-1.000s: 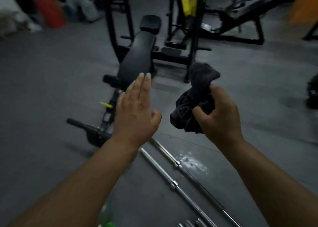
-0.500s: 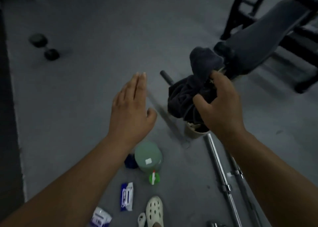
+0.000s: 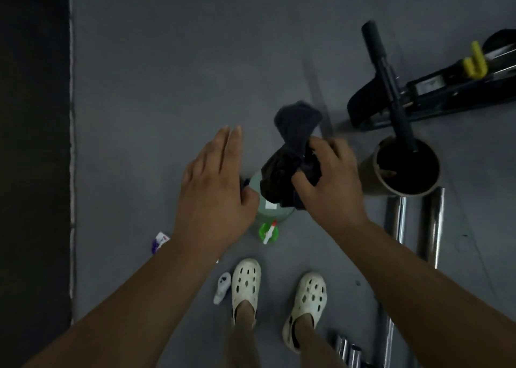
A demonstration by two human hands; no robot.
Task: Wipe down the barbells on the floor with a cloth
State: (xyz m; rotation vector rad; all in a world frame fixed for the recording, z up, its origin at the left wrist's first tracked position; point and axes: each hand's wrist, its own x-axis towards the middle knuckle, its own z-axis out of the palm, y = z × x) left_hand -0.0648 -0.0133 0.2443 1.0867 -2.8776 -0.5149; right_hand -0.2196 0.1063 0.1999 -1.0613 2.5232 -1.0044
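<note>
- Head view, hands: the right hand (image 3: 329, 189) sits just right of centre, with fingers and thumb clamped round a bunched dark cloth (image 3: 290, 150) that sticks up towards 12 o'clock.
- The left hand (image 3: 215, 189) is at 9 o'clock of the cloth. Its fingers are straight and pressed together, and it holds nothing.
- Head view, floor: the barbells (image 3: 399, 214) lie at 4 o'clock as two chrome shafts side by side. More chrome ends show at 5 o'clock, near the right one of the white clogs (image 3: 245, 281).
- A green spray bottle (image 3: 272, 211) stands under both hands, partly hidden by the cloth (whether the left hand touches it I cannot tell).
- A brown tube (image 3: 405, 169) with a black bar standing in it is at 3 o'clock, just above the shaft ends. A black bench frame (image 3: 435, 91) is at 2 o'clock.
- Judgement: wiping has not begun, and the flat left hand looks set to take the bottle.
- To do this well:
  - Grip the bottle by its neck and aim the nozzle into the cloth, not at the floor.
  - Crouch towards 4 o'clock and wrap the damp cloth fully round one shaft.
  - Draw it along the whole length, rolling the bar so the underside is cleaned too.
</note>
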